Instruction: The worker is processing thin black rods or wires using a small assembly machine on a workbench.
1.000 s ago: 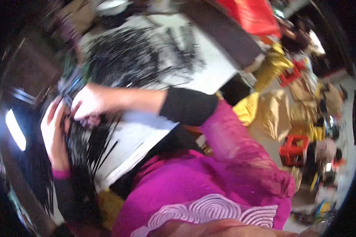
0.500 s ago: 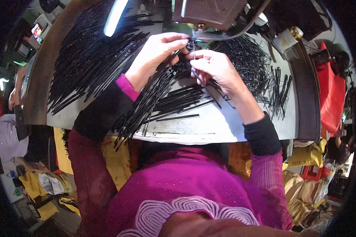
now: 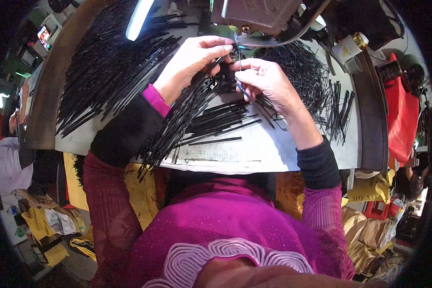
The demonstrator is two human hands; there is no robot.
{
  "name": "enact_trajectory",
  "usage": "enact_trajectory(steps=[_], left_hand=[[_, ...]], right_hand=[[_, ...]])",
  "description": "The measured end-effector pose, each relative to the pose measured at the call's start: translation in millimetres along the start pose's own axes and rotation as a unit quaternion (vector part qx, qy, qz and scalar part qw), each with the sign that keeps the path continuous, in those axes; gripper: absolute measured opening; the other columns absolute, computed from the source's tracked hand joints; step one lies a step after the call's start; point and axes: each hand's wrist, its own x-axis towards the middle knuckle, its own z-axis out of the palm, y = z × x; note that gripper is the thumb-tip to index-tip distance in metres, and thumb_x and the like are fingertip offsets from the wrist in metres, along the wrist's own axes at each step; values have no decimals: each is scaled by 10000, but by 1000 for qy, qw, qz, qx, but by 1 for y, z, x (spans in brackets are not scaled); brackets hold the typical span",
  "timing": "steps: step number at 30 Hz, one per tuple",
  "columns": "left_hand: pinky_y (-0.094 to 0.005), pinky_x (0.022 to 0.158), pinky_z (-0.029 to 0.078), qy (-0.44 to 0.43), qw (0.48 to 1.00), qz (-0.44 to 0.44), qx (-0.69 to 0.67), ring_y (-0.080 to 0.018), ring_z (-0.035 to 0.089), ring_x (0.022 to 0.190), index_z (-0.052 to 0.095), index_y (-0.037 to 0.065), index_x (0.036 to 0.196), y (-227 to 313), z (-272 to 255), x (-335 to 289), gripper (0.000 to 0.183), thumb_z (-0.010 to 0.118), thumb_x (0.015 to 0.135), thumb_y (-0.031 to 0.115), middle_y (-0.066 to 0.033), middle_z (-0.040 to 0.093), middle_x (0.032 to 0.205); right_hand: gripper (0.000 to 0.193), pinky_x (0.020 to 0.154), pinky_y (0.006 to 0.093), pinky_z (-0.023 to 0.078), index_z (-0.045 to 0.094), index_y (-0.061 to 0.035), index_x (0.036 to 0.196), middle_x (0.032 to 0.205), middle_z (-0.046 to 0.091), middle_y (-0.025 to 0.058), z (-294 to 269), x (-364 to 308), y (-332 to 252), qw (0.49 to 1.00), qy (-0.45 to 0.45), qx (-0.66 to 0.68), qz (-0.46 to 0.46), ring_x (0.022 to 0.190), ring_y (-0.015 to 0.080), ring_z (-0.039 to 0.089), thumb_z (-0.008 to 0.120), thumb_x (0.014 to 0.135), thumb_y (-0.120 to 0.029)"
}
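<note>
Evidently the work in hand is a close piece of fitting or stitching under the brown sewing machine head [image 3: 259, 17], and both hands meet there over the white desk [image 3: 283, 156]. The left hand [image 3: 189, 62] has thumb and fingertips pinched together on a small dark end of a strip, just below the machine; its underside is hidden. A bundle of black strips [image 3: 180, 122] slants from below that hand toward the near edge of the desk. The right hand [image 3: 269, 85], just beside it, is closed on a slender upright piece [image 3: 240, 60], thread or thin tool, I cannot tell which; a dark bluish end [image 3: 243, 91] pokes out below the fingers.

My reading is that this is an aligning or trimming step at the needle area, rather than sorting. A next move would call for a firm left pinch, a small wrist motion on the right, and fingertips clear of the machine.

More strips lie in a large heap [image 3: 113, 57] on the left, a tangled heap [image 3: 305, 79] behind the right hand, and a short row [image 3: 340, 113] near the desk's right end.
</note>
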Motion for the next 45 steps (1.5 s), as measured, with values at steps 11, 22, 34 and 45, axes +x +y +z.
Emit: enact_trajectory(steps=[11, 22, 34, 45], left_hand=[[-159, 407, 316, 26, 996, -51, 75, -32, 441, 465, 594, 38, 903, 7, -1, -2, 259, 644, 809, 274, -14, 571, 660], [-175, 383, 318, -3, 990, -23, 141, -43, 449, 421, 599, 34, 835, 13, 4, -5, 328, 618, 817, 361, -10, 569, 641], [-171, 411, 383, -138, 963, -66, 224, -59, 537, 474, 620, 5, 826, 10, -9, -12, 246, 611, 826, 251, -25, 597, 639], [-157, 372, 280, -136, 972, -93, 165, -17, 410, 417, 623, 12, 865, 18, -9, -14, 273, 606, 835, 283, 20, 512, 574]], right_hand=[[305, 448, 158, 413, 550, 31, 1068, 674, 582, 28, -1, -1, -2, 1000, -3, -9, 15, 499, 62, 527, 587, 825, -150], [277, 390, 183, 393, 569, 7, 1011, 625, 581, 40, 9, -9, -7, 988, -125, 19, 89, 432, 64, 502, 563, 851, -219], [278, 491, 183, 474, 555, 10, 1019, 729, 592, 44, -18, 9, 9, 995, -14, 95, 42, 550, 78, 563, 613, 811, -166], [255, 570, 221, 539, 536, 1, 1026, 891, 637, 154, -30, 9, 10, 978, 5, 206, 32, 708, 161, 640, 578, 840, -169]])
